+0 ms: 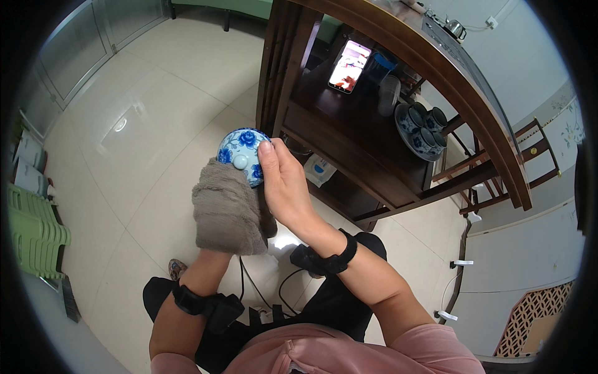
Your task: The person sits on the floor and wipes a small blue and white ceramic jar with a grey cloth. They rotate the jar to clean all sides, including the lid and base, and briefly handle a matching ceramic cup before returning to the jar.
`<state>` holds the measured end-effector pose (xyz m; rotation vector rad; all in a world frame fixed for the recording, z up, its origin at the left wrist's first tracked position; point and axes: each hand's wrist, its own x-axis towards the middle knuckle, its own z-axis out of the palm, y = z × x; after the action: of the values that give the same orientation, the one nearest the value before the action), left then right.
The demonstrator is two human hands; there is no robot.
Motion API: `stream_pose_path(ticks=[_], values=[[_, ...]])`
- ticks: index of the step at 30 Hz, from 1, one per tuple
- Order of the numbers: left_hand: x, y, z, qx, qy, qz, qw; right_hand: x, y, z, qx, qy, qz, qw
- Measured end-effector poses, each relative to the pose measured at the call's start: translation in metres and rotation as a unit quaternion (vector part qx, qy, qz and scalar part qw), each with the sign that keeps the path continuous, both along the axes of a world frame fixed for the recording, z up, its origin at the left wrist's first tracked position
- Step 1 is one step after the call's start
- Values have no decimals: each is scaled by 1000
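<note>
A round porcelain lid (240, 161), white with blue flowers and a small round knob, is tilted up in front of me. My right hand (283, 182) grips its right edge, the thumb lying on the patterned face. A thick grey cloth (229, 210) covers my left hand and touches the lid's lower left side. Only the left wrist (215, 262) shows below the cloth, so those fingers are hidden. Both forearms wear black straps, the right strap (338, 255) and the left strap (205, 306) each carrying a small black device.
On the dark wooden table's shelf (355, 135) stand a lit phone (350, 66), a blue-lidded container (380, 65), a clear plastic box (388, 95) and a round tray (411, 145) with several blue-patterned cups. A white packet (320, 170) lies lower down. Green stacked stools (37, 229) stand at left.
</note>
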<state>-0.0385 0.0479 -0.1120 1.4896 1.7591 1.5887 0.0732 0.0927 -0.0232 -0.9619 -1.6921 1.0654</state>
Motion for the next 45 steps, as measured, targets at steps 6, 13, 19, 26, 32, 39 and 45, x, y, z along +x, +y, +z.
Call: stream_pose_path(ticks=[6, 13, 19, 26, 32, 39, 45], values=[[-5, -8, 39, -83, 54, -2, 995, 1, 0, 1, 66, -57, 19, 996], [-11, -15, 72, -189, 277, 12, 942, 9, 9, 4, 106, -148, 67, 981], [-15, -10, 74, -216, 295, 7, 931, 7, 5, 4, 165, -140, 43, 975], [-30, -12, 40, -108, -39, -14, 993, 2, -5, 8, 169, -144, 41, 974], [-24, -18, 67, -87, 119, -29, 989, 3, -3, 6, 133, -97, 41, 986], [-12, -13, 66, -122, 251, -9, 960, -2, -1, 2, 61, -27, 19, 998], [-9, -15, 87, -172, 283, 9, 943, -1, 0, 5, 82, -51, 8, 995]])
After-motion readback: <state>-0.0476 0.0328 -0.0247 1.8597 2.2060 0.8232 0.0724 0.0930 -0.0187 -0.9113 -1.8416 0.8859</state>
